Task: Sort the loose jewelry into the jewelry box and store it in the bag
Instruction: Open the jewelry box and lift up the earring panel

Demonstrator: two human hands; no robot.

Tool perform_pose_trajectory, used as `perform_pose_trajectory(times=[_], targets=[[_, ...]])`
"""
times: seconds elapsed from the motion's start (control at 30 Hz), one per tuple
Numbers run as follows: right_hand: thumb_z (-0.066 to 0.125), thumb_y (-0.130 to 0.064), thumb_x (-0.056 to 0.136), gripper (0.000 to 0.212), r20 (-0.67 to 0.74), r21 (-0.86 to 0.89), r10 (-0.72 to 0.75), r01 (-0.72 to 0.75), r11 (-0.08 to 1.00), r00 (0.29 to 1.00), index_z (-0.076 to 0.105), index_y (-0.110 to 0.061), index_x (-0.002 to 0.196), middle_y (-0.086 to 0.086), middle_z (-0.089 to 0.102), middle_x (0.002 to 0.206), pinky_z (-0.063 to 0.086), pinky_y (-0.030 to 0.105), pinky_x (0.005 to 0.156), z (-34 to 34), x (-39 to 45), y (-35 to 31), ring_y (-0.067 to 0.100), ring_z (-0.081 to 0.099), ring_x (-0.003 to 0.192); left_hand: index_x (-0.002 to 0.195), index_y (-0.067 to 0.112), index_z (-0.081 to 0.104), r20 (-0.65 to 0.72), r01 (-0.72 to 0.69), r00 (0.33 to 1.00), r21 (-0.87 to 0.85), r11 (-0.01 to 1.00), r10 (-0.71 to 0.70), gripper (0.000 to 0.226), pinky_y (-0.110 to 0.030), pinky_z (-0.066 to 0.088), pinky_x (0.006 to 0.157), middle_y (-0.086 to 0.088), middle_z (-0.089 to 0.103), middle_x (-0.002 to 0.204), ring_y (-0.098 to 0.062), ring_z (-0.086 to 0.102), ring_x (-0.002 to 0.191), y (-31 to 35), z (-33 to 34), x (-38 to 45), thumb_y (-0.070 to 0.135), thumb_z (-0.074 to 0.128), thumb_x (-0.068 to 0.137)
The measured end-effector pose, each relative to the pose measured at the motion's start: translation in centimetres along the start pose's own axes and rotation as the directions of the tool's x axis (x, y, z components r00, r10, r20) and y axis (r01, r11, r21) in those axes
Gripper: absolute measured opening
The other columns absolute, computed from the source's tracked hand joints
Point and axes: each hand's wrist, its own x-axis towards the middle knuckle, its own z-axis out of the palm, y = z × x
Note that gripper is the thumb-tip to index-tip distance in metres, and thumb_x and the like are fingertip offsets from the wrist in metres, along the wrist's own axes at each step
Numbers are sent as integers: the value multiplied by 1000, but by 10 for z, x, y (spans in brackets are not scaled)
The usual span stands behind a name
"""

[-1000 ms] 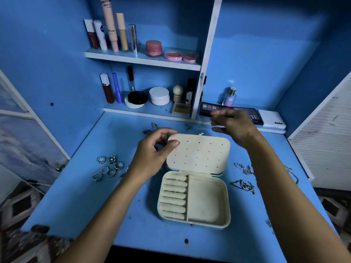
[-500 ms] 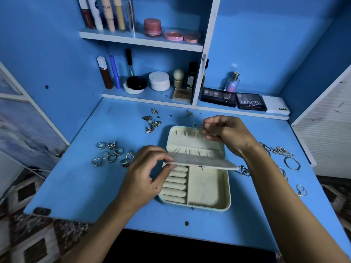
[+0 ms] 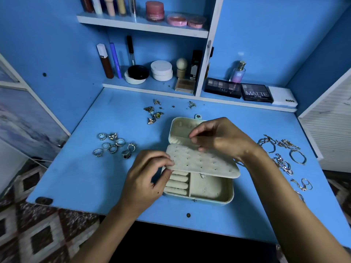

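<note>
1. Pinching the near-left corner of the perforated flap (image 3: 201, 162) between thumb and fingers of the left hand (image 3: 146, 179); likely for holding the flap level above the lower tray while the compartments are being inspected.
2. Curling the right hand (image 3: 218, 137) over the far edge of the same flap, fingertips pinching it near the hinge line; probably for steadying the flap against tilting.
3. Sitting open at the centre of the tabletop (image 3: 79, 173): the jewelry box (image 3: 209, 190), lid (image 3: 180, 128) lying flat on the far side, tray on the near side.
4. Showing in the tray: a row of padded ring rolls (image 3: 177, 184) on the left, an open compartment on the right. Nothing yet stored, as far as visible.
5. Appearing soft and matte: cream lining, rounded corners, flap dotted with small holes, presumably for earring posts.
6. Lying loose, grouped by type, likely for sorting:
   - rings (image 3: 114, 145), left of the box, metallic, round;
   - earrings (image 3: 154, 112), beyond the box, small, some butterfly-shaped;
   - bracelets and chains (image 3: 281, 152), right of the box, thin, glinting, tangled.
7. Standing on the shelf (image 3: 148, 88) behind: cosmetic tubes, jars and palettes.
8. Not appearing anywhere in view: the bag.
</note>
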Motion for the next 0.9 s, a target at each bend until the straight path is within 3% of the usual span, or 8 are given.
perform_pose_trajectory(times=[0.13, 0.23, 0.33, 0.57, 0.9], targets=[[76, -7, 83, 13, 68, -170, -79, 90, 981, 995, 79, -19, 86, 7, 76, 79, 55, 25, 74, 8, -6, -11, 11, 68, 72, 102, 14, 58, -18, 15, 1000, -24, 1000, -16, 13, -27, 47, 89, 1, 62, 104, -19, 64, 96, 1, 0, -1, 10, 63, 91], [78, -3, 81, 15, 127, -153, -121, 140, 978, 985, 77, -16, 86, -3, 76, 80, 57, 22, 76, 13, -9, -18, 8, 69, 76, 100, 15, 55, -31, 49, 998, -56, 997, -51, 11, -25, 47, 90, 5, 61, 105, -16, 63, 99, 2, 0, -1, 15, 62, 92], [78, 1, 80, 19, 188, -148, -132, 161, 976, 973, 71, -13, 91, -1, 75, 81, 55, 21, 76, 16, -10, -23, 7, 69, 76, 99, 17, 53, -37, 63, 997, -73, 995, -66, 14, -25, 47, 89, 5, 61, 105, -16, 64, 99, 3, 0, -1, 13, 63, 90], [79, -2, 81, 26, 279, -213, -107, 171, 962, 954, 61, -12, 96, 0, 75, 86, 56, 37, 81, 20, -12, -35, 18, 71, 82, 99, 17, 51, -41, 68, 997, -86, 994, -72, 20, -29, 49, 87, -1, 64, 103, -18, 65, 99, 3, -1, 0, 11, 66, 87], [77, -6, 84, 26, 355, -346, -90, 220, 912, 931, 58, -18, 99, -7, 74, 87, 57, 45, 83, 22, -11, -49, 11, 71, 82, 100, 17, 50, -33, 93, 995, -96, 991, -96, 20, -25, 47, 89, -1, 63, 103, -18, 65, 98, 2, -1, -2, 13, 65, 88]])
